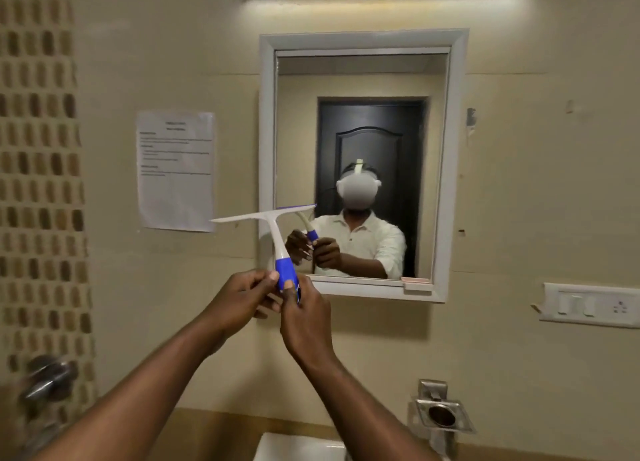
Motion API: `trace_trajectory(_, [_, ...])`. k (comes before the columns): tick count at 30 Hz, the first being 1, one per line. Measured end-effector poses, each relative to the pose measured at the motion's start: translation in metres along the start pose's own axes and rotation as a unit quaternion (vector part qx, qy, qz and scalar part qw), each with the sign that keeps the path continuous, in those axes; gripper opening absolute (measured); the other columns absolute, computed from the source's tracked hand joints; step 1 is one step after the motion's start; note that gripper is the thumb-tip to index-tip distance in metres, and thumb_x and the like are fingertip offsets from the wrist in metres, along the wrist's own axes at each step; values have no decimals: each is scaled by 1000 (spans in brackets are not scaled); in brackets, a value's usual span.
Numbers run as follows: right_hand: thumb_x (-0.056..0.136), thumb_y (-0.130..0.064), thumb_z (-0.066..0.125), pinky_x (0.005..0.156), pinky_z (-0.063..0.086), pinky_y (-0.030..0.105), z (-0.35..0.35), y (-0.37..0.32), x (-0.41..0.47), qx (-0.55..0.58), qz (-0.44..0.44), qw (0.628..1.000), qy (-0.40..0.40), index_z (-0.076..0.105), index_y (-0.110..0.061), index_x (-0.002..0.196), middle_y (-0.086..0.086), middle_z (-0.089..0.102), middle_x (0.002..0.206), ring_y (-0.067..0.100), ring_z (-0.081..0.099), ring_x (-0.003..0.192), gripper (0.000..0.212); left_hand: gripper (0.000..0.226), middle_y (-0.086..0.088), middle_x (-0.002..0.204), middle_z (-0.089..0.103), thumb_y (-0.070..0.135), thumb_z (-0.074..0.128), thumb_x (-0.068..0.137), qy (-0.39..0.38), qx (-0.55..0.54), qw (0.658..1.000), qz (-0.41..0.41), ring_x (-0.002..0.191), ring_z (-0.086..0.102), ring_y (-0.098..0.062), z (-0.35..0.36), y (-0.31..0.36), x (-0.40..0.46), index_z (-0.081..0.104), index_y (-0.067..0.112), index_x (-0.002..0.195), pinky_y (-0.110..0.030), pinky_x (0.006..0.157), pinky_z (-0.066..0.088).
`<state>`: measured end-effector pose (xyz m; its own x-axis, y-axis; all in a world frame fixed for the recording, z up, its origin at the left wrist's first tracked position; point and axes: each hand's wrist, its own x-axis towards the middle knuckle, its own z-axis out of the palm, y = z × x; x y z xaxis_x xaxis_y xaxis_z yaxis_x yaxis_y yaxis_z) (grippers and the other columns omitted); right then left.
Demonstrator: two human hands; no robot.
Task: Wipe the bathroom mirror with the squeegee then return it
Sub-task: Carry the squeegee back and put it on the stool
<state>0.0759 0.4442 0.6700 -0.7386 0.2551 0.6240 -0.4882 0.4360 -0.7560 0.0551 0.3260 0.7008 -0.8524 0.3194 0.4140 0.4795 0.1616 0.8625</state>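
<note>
Both hands are hiding the squeegee's (277,238) lower blue grip; the wall notice's (176,171) print is blurring past reading, and the bottom edge is cutting off the sink (294,448).

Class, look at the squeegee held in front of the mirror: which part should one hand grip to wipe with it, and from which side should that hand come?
Grip the squeegee by its blue handle end, coming from below. The blade bar sits crosswise on top and must stay free; the handle points down toward both hands, left hand and right hand.
</note>
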Motion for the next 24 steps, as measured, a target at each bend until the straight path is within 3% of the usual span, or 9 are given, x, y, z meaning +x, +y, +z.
trace_trajectory(3, [97, -31, 38, 65, 52, 43, 24, -2, -2, 19, -3, 999, -28, 59, -17, 105, 5, 66, 82, 20, 61, 70, 27, 22, 5, 77, 73, 30, 49, 94, 40, 21, 999, -19, 71, 69, -10, -18, -6, -8, 69, 21, 88, -35, 72, 49])
trace_trajectory(7, [97, -32, 37, 61, 52, 44, 53, -4, -5, 23, 4, 998, -56, 59, -14, 96, 8, 65, 79, 23, 61, 66, 29, 21, 5, 76, 74, 27, 51, 94, 89, 39, 994, -46, 68, 69, -7, -37, -13, -20, 68, 15, 88, -32, 69, 49])
trace_trajectory(11, [96, -28, 37, 66, 52, 49, 81, -5, -10, 27, 10, 995, -98, 59, -11, 97, 15, 66, 85, 33, 62, 73, 28, 19, 5, 69, 71, 24, 54, 92, 143, 38, 986, -79, 62, 66, -4, -51, -26, -34, 66, 17, 79, -29, 65, 46])
trace_trajectory(15, [95, -29, 36, 71, 52, 53, 107, -3, -18, 45, 31, 990, -130, 59, -8, 101, 19, 66, 89, 40, 63, 77, 31, 15, 5, 69, 68, 22, 55, 92, 179, 39, 977, -108, 57, 64, -2, -65, -44, -44, 67, 13, 86, -29, 62, 46])
trace_trajectory(19, [94, -30, 36, 73, 53, 53, 132, 2, -28, 64, 87, 981, -159, 58, -11, 105, 17, 67, 93, 40, 64, 80, 31, 10, 5, 73, 69, 13, 57, 85, 168, 50, 974, -145, 67, 67, -5, -82, -65, -52, 65, 18, 88, -35, 68, 50])
trace_trajectory(24, [94, -28, 37, 75, 54, 54, 162, 15, -33, 72, 141, 972, -175, 60, -12, 105, 17, 67, 96, 41, 64, 85, 31, 46, 3, 90, 64, 18, 60, 69, 78, 67, 975, -197, 77, 65, -10, -98, -96, -62, 56, 31, 113, -35, 71, 52])
